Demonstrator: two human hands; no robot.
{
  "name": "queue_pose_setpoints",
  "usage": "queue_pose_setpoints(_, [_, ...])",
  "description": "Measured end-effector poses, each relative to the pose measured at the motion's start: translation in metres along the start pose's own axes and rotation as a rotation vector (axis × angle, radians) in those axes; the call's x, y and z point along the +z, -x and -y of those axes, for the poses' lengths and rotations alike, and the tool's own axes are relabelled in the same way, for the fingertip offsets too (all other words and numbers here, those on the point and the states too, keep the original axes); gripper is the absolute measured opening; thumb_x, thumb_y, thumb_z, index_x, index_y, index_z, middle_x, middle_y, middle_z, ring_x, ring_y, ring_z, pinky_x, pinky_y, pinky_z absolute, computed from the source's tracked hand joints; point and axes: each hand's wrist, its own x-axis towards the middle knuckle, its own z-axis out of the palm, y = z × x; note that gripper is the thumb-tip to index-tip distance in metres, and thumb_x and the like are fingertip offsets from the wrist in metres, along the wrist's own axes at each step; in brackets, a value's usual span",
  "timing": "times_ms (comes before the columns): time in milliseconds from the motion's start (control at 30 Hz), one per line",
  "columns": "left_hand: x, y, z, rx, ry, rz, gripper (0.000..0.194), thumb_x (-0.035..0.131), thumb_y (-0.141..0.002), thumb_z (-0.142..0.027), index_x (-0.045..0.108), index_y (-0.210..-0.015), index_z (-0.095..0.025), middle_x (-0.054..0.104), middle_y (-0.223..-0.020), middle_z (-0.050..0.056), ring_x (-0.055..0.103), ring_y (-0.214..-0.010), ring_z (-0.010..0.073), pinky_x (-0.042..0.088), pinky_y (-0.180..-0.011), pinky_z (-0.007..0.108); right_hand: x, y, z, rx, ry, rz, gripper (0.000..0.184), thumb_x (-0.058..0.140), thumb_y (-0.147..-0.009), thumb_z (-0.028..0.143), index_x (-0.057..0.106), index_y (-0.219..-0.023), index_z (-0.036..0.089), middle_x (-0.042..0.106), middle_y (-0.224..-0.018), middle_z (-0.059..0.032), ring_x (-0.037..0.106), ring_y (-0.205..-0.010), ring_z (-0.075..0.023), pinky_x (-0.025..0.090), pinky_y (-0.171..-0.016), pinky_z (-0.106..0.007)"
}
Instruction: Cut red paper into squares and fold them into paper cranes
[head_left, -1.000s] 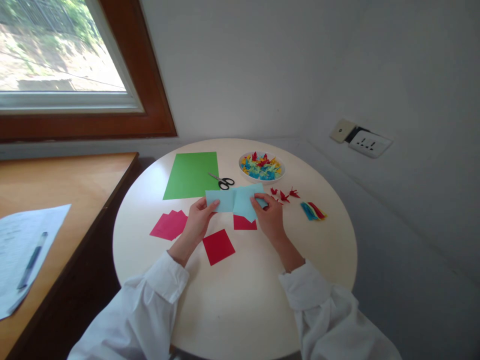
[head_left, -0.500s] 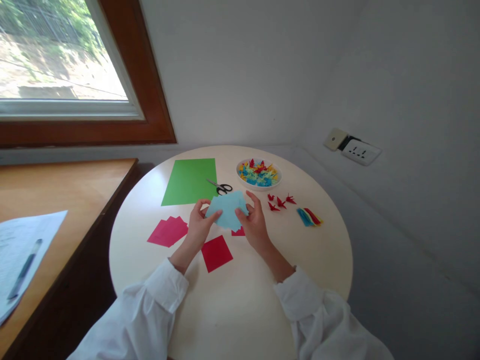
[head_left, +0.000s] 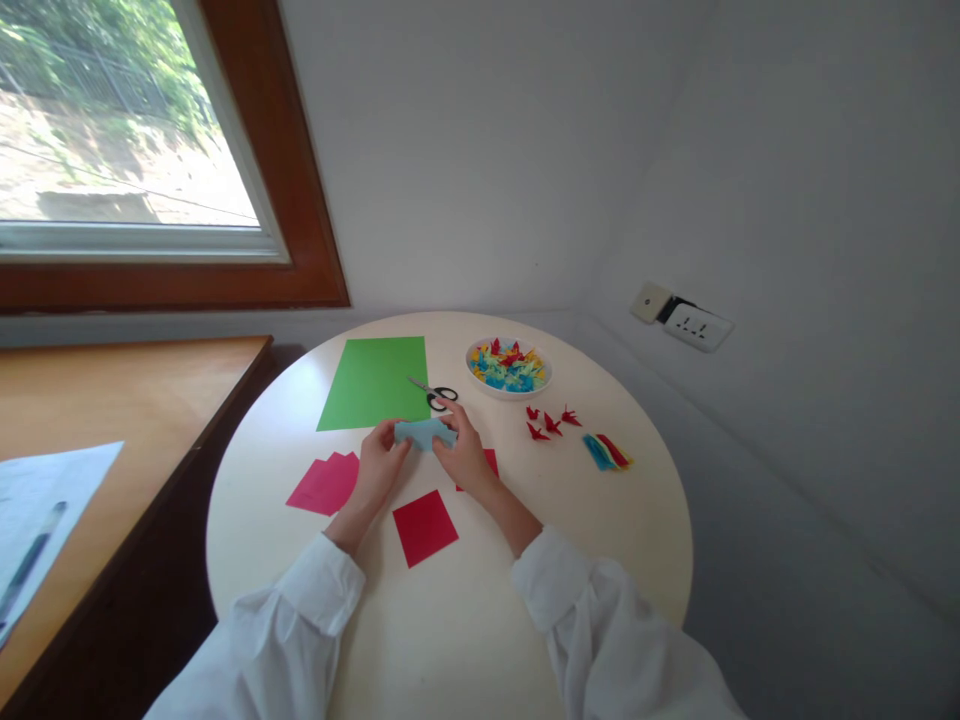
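Between both hands I hold light blue paper sheets (head_left: 424, 434), tilted so that they look foreshortened. My left hand (head_left: 380, 462) pinches their left end, and my right hand (head_left: 463, 452) grips the right end with thumb and fingers. Just beyond the hands lie black-handled scissors (head_left: 439, 393) at the edge of a green sheet (head_left: 379, 383). Pink paper sheets (head_left: 326, 484) are fanned out left of my left hand. A red paper square (head_left: 425, 528) lies nearer me, and another red sheet (head_left: 490, 462) is partly covered by my right hand.
A white bowl (head_left: 508, 392) of colourful folded paper cranes stands at the back of the round table (head_left: 465, 640). Several red paper cranes (head_left: 551, 424) and a fan of coloured strips (head_left: 607, 452) lie to the right. A wooden desk (head_left: 142, 400) bears a paper and a pen.
The blue sheets have tilted from facing me broadly to a narrow band. My right hand has moved left, closer to my left hand, uncovering more of the red sheet beside it.
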Motion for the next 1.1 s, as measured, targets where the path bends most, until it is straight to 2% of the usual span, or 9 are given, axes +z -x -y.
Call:
queue_pose_setpoints(100, [0.004,0.001,0.0,-0.027,0.036,0.035,0.022,0.064,-0.056,-0.02,0.061,-0.078,-0.016,0.068,-0.08,0.004,0.062,-0.077,0.0196,0.046,-0.074,0.032,0.002,-0.001,-0.005,0.06,-0.041,-0.074,0.053,0.049,-0.063,0.008,0.051,-0.114,0.023,0.06,-0.107,-0.0057,0.056,-0.097,-0.0185,0.046,-0.083,-0.032])
queue_pose_setpoints(167, [0.005,0.001,-0.001,-0.034,0.051,0.051,0.021,0.065,-0.058,-0.021,0.062,-0.078,-0.016,0.068,-0.081,0.005,0.062,-0.077,0.0198,0.047,-0.075,0.032,0.002,-0.002,-0.003,0.061,-0.058,-0.082,0.048,0.048,-0.062,0.009,0.054,-0.108,0.022,0.06,-0.106,-0.0057,0.055,-0.099,-0.0192,0.045,-0.085,-0.032])
queue_pose_setpoints(400, [0.005,0.003,-0.001,-0.031,0.074,0.037,0.023,0.066,-0.057,-0.019,0.062,-0.079,-0.016,0.067,-0.081,0.003,0.062,-0.083,0.0194,0.045,-0.083,0.034,0.002,-0.002,-0.002,0.108,-0.173,-0.101,0.048,0.049,-0.058,0.009,0.056,-0.104,0.022,0.061,-0.086,-0.0015,0.057,-0.076,-0.0156,0.049,-0.071,-0.027])
queue_pose_setpoints(533, [0.006,0.004,0.001,-0.028,0.085,0.027,0.023,0.064,-0.057,-0.018,0.062,-0.08,-0.017,0.067,-0.084,0.004,0.061,-0.086,0.0202,0.044,-0.085,0.035,0.004,-0.002,-0.005,0.118,-0.223,-0.128,0.047,0.047,-0.057,0.009,0.057,-0.102,0.021,0.062,-0.087,-0.0018,0.057,-0.073,-0.0144,0.048,-0.065,-0.024])
queue_pose_setpoints(667, [0.007,0.004,0.004,-0.033,0.092,0.038,0.022,0.063,-0.057,-0.017,0.062,-0.079,-0.016,0.068,-0.084,0.005,0.062,-0.084,0.0207,0.045,-0.082,0.035,0.004,-0.002,-0.006,0.19,-0.262,-0.122,0.047,0.045,-0.055,0.01,0.056,-0.1,0.019,0.06,-0.087,-0.0025,0.056,-0.065,-0.0124,0.046,-0.057,-0.022])
queue_pose_setpoints(833, [0.008,0.006,0.004,-0.024,0.089,0.017,0.022,0.06,-0.06,-0.017,0.062,-0.081,-0.016,0.067,-0.083,0.004,0.061,-0.083,0.0188,0.045,-0.082,0.034,0.005,-0.001,-0.007,0.195,-0.265,-0.106,0.043,0.043,-0.055,0.011,0.056,-0.096,0.018,0.062,-0.087,-0.0037,0.06,-0.077,-0.015,0.048,-0.067,-0.024])
queue_pose_setpoints(1100, [0.012,0.005,0.006,-0.016,0.066,0.106,0.024,0.059,-0.058,-0.014,0.064,-0.081,-0.015,0.069,-0.082,0.005,0.062,-0.083,0.0202,0.045,-0.083,0.035,0.007,0.0,-0.01,0.207,-0.203,-0.1,0.041,0.04,-0.055,0.009,0.057,-0.091,0.019,0.064,-0.088,-0.0038,0.061,-0.087,-0.0173,0.049,-0.079,-0.029])
